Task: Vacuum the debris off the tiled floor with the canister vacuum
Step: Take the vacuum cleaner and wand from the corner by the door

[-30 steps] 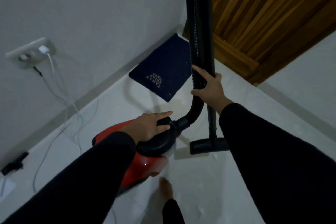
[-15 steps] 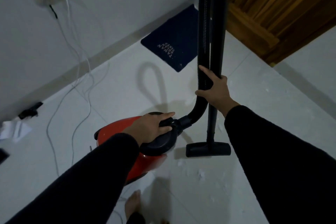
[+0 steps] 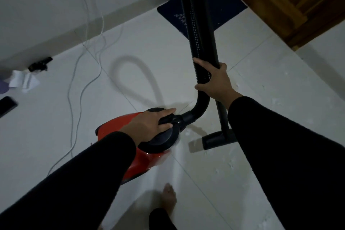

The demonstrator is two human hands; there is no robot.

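A red canister vacuum [image 3: 143, 158] with a black top sits low in the middle of the white tiled floor [image 3: 149, 73]. My left hand [image 3: 151, 123] grips the black handle on its top. My right hand [image 3: 214, 82] holds the ribbed black hose [image 3: 194, 30] and the black wand [image 3: 211, 24] together, both rising out of the top of the view. The black floor nozzle [image 3: 214, 139] rests flat on the tiles, right of the canister. Small white crumbs of debris [image 3: 231, 162] lie scattered around the nozzle and to its right.
A dark blue mat [image 3: 224, 13] lies before a wooden door [image 3: 289, 0] at the top right. White cables [image 3: 82, 84] trail from the wall across the left floor. Papers [image 3: 24, 80] and small black items [image 3: 40, 64] lie at far left. A bare foot [image 3: 169, 200] stands near the bottom.
The view has tilted down and right: the wall socket has left the frame and the mat sits higher. Both hands keep their grips, and the canister and nozzle stay about where they were.
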